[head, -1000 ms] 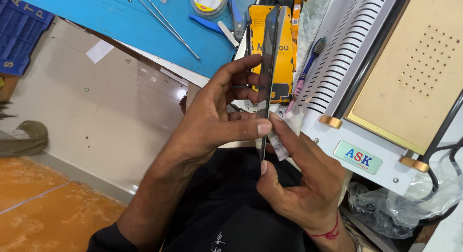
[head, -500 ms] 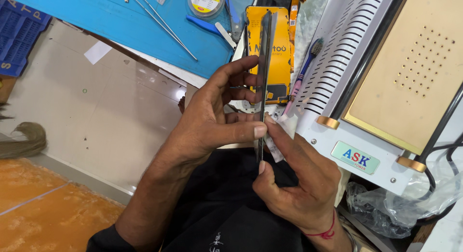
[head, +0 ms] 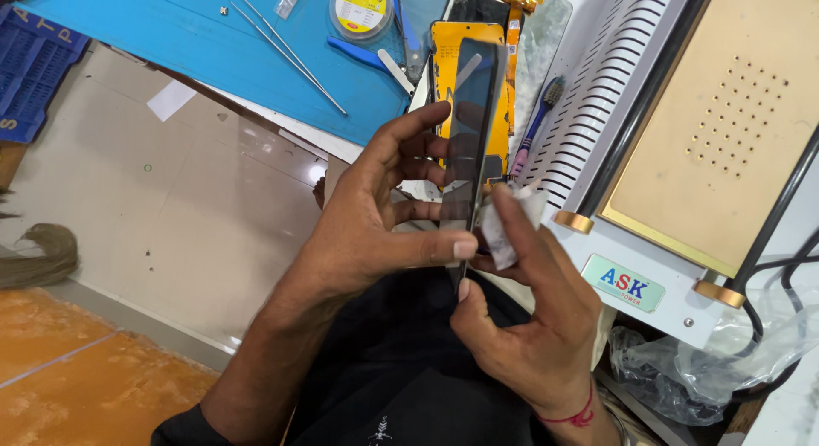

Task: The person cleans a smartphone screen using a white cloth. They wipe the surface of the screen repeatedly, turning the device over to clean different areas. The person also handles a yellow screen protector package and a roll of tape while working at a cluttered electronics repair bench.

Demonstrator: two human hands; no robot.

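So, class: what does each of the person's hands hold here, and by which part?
Left hand grips the dark glass panel by its lower long edges. Right hand pinches a small white wipe against the panel's lower end.

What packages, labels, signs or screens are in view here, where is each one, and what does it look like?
Glass screen panel: upright between both hands, long, dark, glossy.
Label plate: front of the white machine, small green rectangle, red and blue lettering.
Round reel: on the blue mat, yellow label.
Plastic bag: under the machine, clear, crumpled.
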